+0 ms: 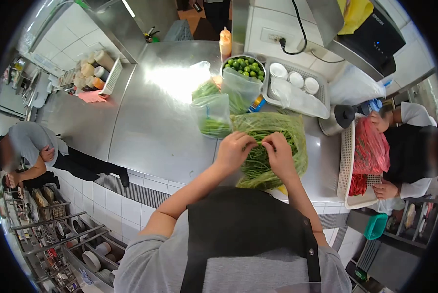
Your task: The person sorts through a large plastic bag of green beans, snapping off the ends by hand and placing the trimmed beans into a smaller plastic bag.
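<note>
Both hands meet above an open, yellowish-green plastic bag (299,128) filled with long thin green stems (260,168). My left hand (234,150) pinches a green stem between thumb and fingers. My right hand (279,152) is pinched on the same stem, close beside the left. The two fingertips nearly touch. Just beyond the left hand stand clear bags of cut greens, one bag (213,117) in front and another bag (241,90) behind it.
A bowl of green limes (243,66) and a tray (321,105) with white-lidded tubs stand at the back. To the right are a steel jug (332,124) and a basket (346,166) where a co-worker handles a red bag (370,146). Another person (33,141) stands left.
</note>
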`<act>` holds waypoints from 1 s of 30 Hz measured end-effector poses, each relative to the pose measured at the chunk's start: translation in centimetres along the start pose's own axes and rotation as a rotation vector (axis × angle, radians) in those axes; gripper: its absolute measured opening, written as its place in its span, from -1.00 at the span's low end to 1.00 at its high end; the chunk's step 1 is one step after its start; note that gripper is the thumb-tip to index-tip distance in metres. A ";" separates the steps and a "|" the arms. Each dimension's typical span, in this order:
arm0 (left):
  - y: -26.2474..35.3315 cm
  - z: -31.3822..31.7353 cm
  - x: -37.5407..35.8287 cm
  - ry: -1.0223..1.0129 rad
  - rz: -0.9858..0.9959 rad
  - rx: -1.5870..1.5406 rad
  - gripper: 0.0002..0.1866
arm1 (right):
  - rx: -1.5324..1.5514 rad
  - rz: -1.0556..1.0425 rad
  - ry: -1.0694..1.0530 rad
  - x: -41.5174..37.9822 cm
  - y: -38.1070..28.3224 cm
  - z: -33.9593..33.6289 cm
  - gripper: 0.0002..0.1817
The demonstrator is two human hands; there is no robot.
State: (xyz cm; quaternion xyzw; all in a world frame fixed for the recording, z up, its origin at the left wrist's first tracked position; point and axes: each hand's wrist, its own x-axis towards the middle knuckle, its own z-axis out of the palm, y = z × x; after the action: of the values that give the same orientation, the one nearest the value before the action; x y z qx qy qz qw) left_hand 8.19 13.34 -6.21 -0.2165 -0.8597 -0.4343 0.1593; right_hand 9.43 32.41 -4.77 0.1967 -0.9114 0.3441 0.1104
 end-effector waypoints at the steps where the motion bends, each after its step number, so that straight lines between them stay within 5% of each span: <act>1: 0.1 0.0 0.1 0.031 -0.007 -0.070 -0.87 | 0.309 0.211 0.021 -0.4 0.0 0.3 -0.91; 3: 0.4 -0.1 0.5 0.064 -0.038 -0.091 -0.87 | 0.966 0.490 0.112 -0.4 0.3 0.7 -0.93; 6: 0.9 -0.9 0.7 0.110 -0.168 -0.228 -0.91 | 1.155 0.563 0.224 -0.2 0.2 -0.1 -0.98; 8: 0.4 -0.9 0.8 0.118 -0.262 -0.341 -0.93 | 0.919 0.591 0.191 -0.2 0.4 -0.8 -0.96; 10: -0.7 -1.0 0.7 0.165 -0.390 -0.607 -0.90 | 0.322 0.529 -0.055 -1.1 1.2 -1.1 -0.93; 16: -0.1 -2.9 1.4 0.159 -0.554 -0.930 -0.82 | 0.336 0.407 0.093 -1.2 -0.4 -0.7 -0.87; 18: -0.2 -2.9 1.3 0.173 -0.554 -0.899 -0.82 | 0.668 0.415 0.117 -1.1 -0.8 0.0 -0.83; 24: 0.1 -3.2 1.3 0.166 -0.536 -0.874 -0.81 | 0.407 0.248 0.021 -0.1 -3.8 -0.5 -0.76; 30: 0.8 -3.8 0.8 0.165 -0.556 -0.890 -0.81 | 0.348 0.124 0.068 0.3 -3.3 0.0 -0.92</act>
State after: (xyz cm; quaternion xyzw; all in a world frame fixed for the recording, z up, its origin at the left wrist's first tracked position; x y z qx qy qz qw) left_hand 8.27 10.84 -3.10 0.0075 -0.6017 -0.7987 -0.0021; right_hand 10.63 30.09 -2.74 0.1443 -0.8444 0.5090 0.0841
